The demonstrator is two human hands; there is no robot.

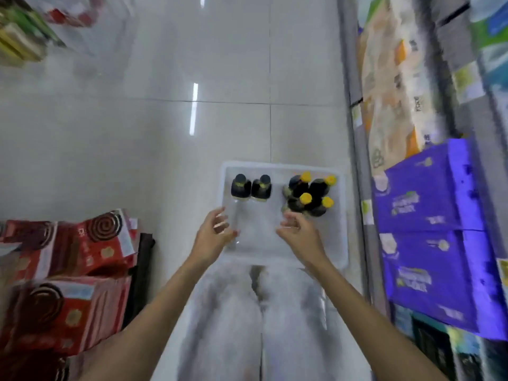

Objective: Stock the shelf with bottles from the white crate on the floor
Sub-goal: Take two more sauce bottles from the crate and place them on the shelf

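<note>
A white crate [283, 166] sits on the tiled floor in front of me. Two dark bottles with black caps [250, 187] stand at its far left. Several dark bottles with yellow caps [310, 195] cluster at its far right. My left hand [213, 235] hovers over the crate's near left edge, fingers apart and empty. Just short of the yellow-capped bottles, my right hand [298, 232] hangs over the crate's bare middle with curled fingers and holds nothing. The view is blurred by motion.
Shelves on the right carry purple boxes [428, 229] and pale orange packs [390, 86]. Red packages with spiral prints [68, 259] are stacked at the left. More goods sit at the top left [22, 37]. My legs [261, 320] are below the crate.
</note>
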